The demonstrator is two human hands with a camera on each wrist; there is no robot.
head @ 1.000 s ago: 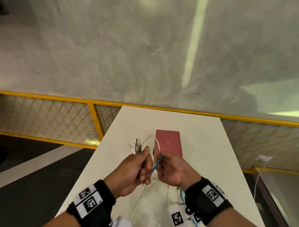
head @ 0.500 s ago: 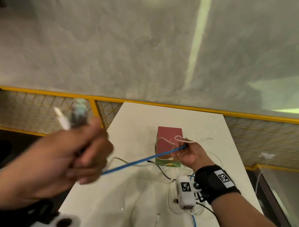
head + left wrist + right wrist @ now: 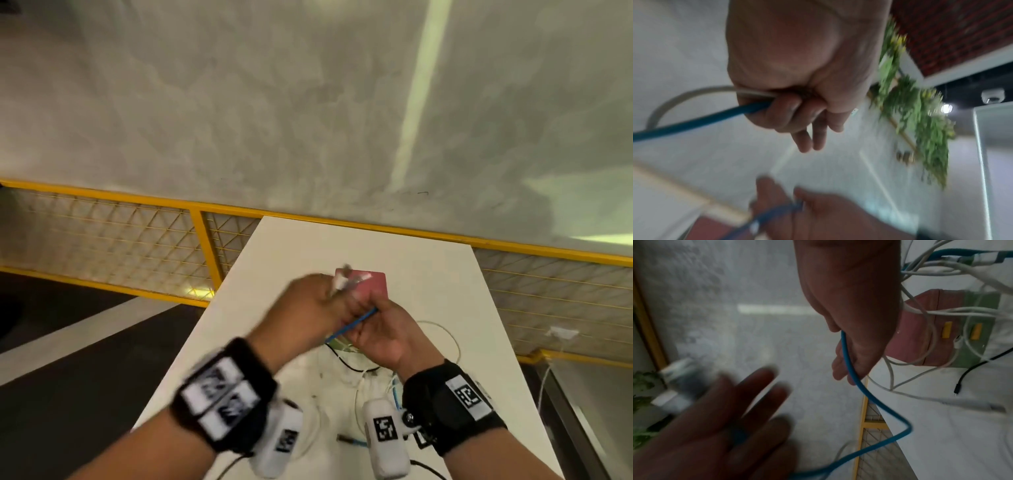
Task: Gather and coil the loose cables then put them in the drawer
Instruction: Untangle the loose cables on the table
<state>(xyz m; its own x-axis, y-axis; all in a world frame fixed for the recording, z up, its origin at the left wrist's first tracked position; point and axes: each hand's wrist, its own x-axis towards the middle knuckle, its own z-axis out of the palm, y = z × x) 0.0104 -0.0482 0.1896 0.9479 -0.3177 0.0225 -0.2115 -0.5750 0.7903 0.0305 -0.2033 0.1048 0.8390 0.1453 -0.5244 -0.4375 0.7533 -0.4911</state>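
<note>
Above the near half of the white table [image 3: 428,274], both hands meet over a red box [image 3: 375,286]. The left hand [image 3: 308,305], blurred by motion, is raised knuckles-up with its thumb and first fingers closed on the plug ends [image 3: 342,279] of two cables, one blue and one white, while its remaining fingers [image 3: 756,394] spread loosely. In the left wrist view the blue cable [image 3: 694,123] and the white cable [image 3: 674,97] both leave the fist on the same side. The right hand [image 3: 383,332] sits just beside the left, palm turned toward it, its thumb and fingers curled around the blue cable [image 3: 352,323], which runs slantwise from one hand to the other and sags in a loop below them [image 3: 879,410]. On the table under and behind the right wrist lies a loose tangle: several white cables [image 3: 931,311], too intertwined to count exactly, one thin black cable [image 3: 972,368] with a small plug, and a further stretch of blue cable [image 3: 356,442]. Some white strands drape across the box, whose pink lid tops a green front [image 3: 982,305] bearing two yellow tabs [image 3: 946,330]. A yellow railing [image 3: 205,246] stands behind the table.
</note>
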